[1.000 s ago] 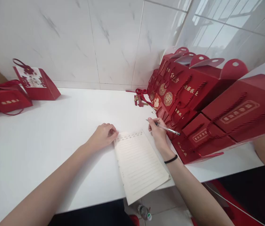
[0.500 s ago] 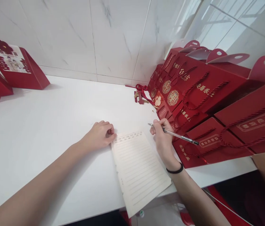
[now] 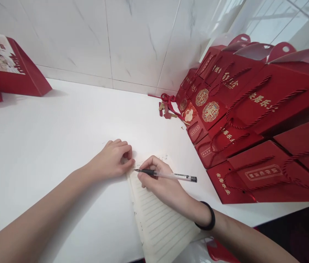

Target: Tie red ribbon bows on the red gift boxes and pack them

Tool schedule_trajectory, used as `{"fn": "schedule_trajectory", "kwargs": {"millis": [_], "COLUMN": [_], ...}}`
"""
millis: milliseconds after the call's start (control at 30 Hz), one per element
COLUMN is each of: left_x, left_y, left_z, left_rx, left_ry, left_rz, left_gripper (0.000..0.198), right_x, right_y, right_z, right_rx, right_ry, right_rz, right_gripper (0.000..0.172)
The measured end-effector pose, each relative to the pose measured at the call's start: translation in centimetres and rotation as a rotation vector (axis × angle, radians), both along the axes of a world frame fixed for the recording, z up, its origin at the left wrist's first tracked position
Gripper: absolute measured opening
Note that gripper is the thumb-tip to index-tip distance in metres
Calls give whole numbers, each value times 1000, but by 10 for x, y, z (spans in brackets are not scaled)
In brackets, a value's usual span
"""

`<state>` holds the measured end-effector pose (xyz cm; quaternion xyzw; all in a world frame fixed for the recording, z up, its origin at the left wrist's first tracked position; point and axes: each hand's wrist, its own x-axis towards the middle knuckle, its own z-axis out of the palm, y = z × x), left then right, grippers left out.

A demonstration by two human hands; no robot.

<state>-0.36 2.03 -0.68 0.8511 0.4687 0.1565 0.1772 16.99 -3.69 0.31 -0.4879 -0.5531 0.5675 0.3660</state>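
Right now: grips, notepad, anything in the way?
Right grip closed on pen, tip at upper left of notepad. Left grip, curled, at that corner. Right grip hides some of the page; red boxes stand to the right, off it.

Gold-lettered red boxes (image 3: 253,111) are stacked right of the red ribbon (image 3: 168,98); a slanted red box (image 3: 30,78) stands well left of it, the tiled wall (image 3: 138,47) behind it.

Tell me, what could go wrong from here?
The pen has its tip close to the left hand, so a slip might ink it. The right hand is near the handwriting, which could smear if wet. The pad overhangs the edge of the table, so a bump might shift it.
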Motion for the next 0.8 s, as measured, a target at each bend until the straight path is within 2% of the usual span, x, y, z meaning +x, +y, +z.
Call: {"fn": "schedule_trajectory", "kwargs": {"millis": [100,333,500,800], "left_x": [0,1,2,2], "left_y": [0,1,2,3], "left_z": [-1,-1,-2,-1], "left_rx": [7,6,-22,-50], "left_ry": [-5,24,26,-2], "left_rz": [7,9,11,19], "left_gripper": [17,19,19,19], "right_x": [-1,-2,-3,2], "right_y": [-5,2,13,15], "right_z": [4,-7,-15,-13], "right_rx": [-63,129,170,239], "right_ry": [-7,-122,-100,-167], "right_rz": [37,26,-80,-87], "right_gripper": [9,12,15,29]}}
